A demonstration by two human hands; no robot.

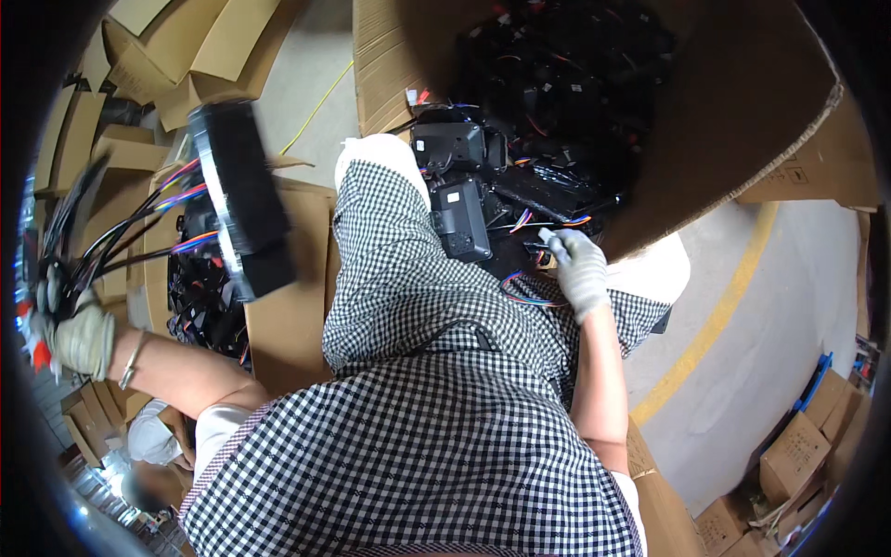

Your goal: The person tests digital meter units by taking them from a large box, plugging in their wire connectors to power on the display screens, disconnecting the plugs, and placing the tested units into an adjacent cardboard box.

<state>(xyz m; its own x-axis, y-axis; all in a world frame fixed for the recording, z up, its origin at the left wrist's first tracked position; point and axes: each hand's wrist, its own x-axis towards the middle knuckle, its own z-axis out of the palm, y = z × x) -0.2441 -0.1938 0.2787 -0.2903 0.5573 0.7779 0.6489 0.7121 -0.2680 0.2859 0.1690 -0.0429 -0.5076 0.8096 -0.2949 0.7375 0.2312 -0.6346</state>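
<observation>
The left hand (83, 342) grips cables (111, 243) running to a black block (249, 195); the right hand (582, 271) curls beside wires (577, 222); whether it holds any, I cannot tell.

Apron (418, 446) is black-and-white check, gloves (585, 280) off-white, boxes (290, 330) brown, units (461, 223) black, wires (196, 242) black plus basically rainbow lol

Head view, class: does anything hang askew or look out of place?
Yes: the black unit, at left, appears to hang tilted by its cables from the left hand, which may strain them; damage cannot be judged.
</observation>
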